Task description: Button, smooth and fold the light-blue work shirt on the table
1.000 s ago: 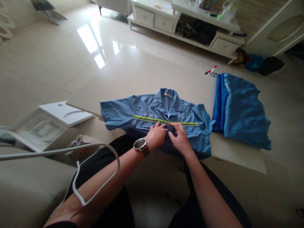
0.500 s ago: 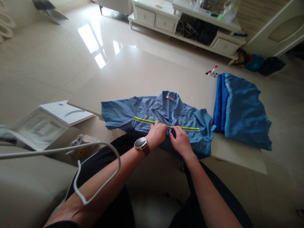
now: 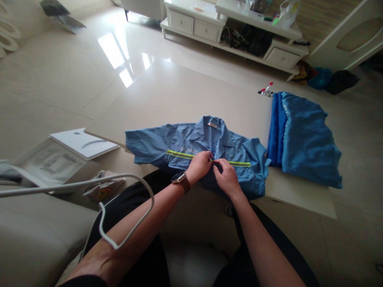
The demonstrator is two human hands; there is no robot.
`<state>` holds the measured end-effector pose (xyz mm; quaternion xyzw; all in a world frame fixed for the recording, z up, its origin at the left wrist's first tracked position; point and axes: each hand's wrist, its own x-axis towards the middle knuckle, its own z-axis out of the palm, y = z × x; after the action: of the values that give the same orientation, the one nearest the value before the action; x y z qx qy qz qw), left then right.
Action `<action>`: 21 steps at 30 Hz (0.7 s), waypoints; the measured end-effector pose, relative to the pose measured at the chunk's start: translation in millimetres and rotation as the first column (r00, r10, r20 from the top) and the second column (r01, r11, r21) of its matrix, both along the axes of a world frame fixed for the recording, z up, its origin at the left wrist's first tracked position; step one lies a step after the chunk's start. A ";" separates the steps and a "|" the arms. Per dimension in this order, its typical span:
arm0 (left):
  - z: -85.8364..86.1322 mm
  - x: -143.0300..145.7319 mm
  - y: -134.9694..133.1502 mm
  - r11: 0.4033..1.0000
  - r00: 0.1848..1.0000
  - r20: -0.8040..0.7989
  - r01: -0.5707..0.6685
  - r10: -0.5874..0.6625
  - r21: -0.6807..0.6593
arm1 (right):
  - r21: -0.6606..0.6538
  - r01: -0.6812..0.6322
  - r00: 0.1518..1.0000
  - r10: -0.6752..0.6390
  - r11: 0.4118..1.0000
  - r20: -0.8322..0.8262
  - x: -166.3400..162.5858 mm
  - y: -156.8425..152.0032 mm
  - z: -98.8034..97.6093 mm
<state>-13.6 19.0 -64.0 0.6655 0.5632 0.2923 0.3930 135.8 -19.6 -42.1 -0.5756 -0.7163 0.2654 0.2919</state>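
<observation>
Over the tabletop, I'm seeing both half-curled hands touching the shirt, grip unclear, its six-o'clock overhang possibly causing slippage.

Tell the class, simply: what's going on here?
A person's left hand and right hand meet at the front of a blue shirt, by its yellow stripe. The shirt lies at the near edge of a table, its collar pointing away. Folded blue cloths lie to the right. The fingers' exact grip is unclear.
</observation>
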 end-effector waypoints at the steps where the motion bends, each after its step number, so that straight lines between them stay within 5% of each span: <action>1: 0.2 0.5 0.4 1.000 1.000 0.023 -0.009 0.009 -0.006 | -0.001 -0.007 1.000 0.007 1.000 -0.007 0.0 -0.1 0.9; 9: 3.2 3.0 -0.7 0.997 0.997 0.027 -0.075 0.074 0.008 | 0.006 0.039 0.998 -0.039 0.999 -0.049 1.1 1.0 5.0; 21: 32.2 1.8 -8.4 0.999 0.971 -0.237 -0.015 0.022 0.030 | 0.045 0.145 0.984 -0.139 0.988 -0.112 3.3 1.6 6.8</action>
<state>-11.8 10.5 -31.8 0.6958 0.6082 0.2220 0.3109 139.1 -18.0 -35.3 -0.6020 -0.6633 0.2555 0.3637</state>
